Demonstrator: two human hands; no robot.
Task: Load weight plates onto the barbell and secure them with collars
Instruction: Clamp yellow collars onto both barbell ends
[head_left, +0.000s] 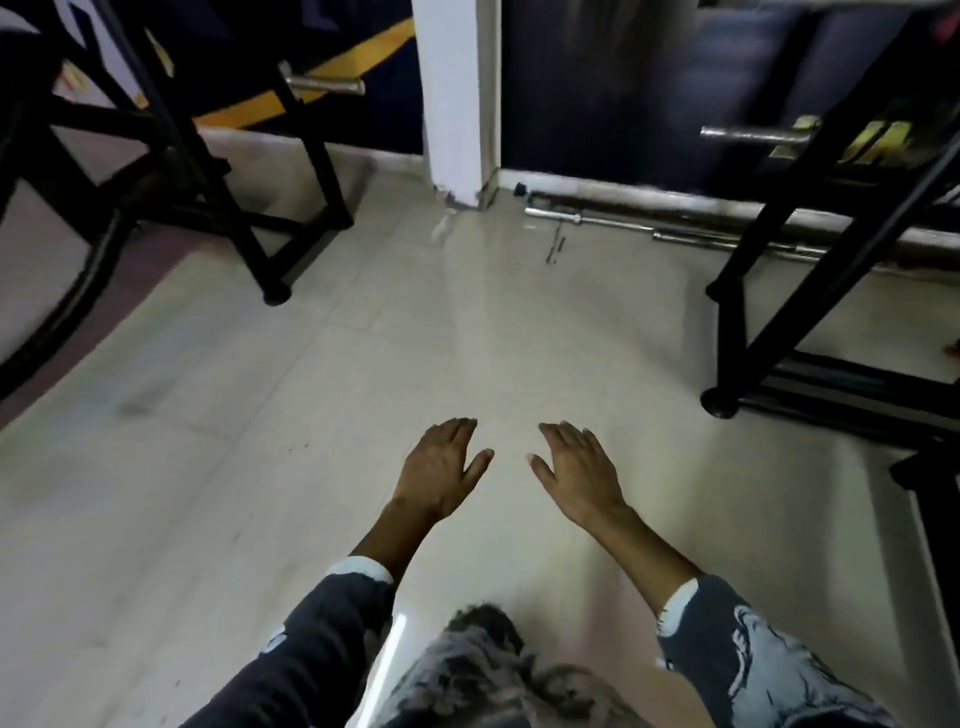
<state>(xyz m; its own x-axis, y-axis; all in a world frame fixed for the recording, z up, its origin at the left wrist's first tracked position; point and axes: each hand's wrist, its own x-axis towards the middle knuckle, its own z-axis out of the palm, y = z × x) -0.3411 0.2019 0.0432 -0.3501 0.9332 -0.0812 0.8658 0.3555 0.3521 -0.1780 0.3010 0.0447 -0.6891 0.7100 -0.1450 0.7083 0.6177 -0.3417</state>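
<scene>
My left hand (445, 470) and my right hand (576, 470) are stretched out side by side over the pale tiled floor, palms down, fingers apart, both holding nothing. Far ahead, chrome barbells (587, 218) lie on the floor along the base of the dark wall, partly hidden behind the right rack. A bare chrome peg (324, 84) sticks out of the left rack and another chrome peg (753, 134) out of the right rack. No weight plate or collar shows clearly.
A black steel rack (270, 228) stands at the left with a foot on the tiles. Another black rack (748, 312) stands at the right. A white pillar (457, 98) rises at the back centre. Open floor lies between the racks.
</scene>
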